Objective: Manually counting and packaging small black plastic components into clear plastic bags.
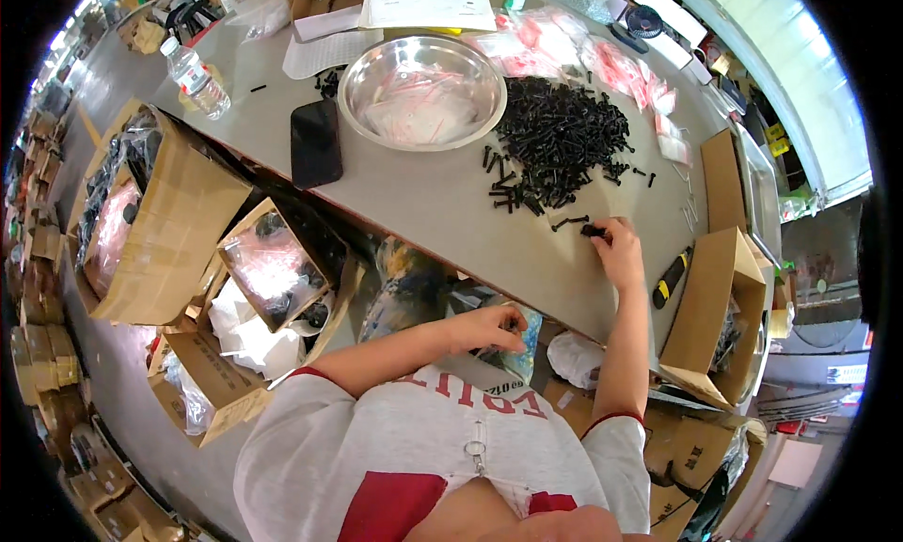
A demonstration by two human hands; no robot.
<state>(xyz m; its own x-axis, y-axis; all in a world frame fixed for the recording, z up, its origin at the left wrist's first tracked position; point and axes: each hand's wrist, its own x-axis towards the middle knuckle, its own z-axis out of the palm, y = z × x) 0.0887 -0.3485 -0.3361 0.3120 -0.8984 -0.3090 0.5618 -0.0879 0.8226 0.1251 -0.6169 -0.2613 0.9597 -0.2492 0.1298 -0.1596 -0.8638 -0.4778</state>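
A large heap of black screws covers the middle of the grey table. At its near edge my right hand is closed, fingertips pinching a few black screws at the tabletop. Another loose screw lies just left of those fingers. My left hand hangs in front of the table's near edge with its fingers curled in. Something small and dark shows at its fingertips, too little to make out.
A steel bowl holds clear bags with red edges; more bags lie behind the heap. A black phone, a water bottle, a yellow-black utility knife and an open cardboard box are around. Cartons stand at left.
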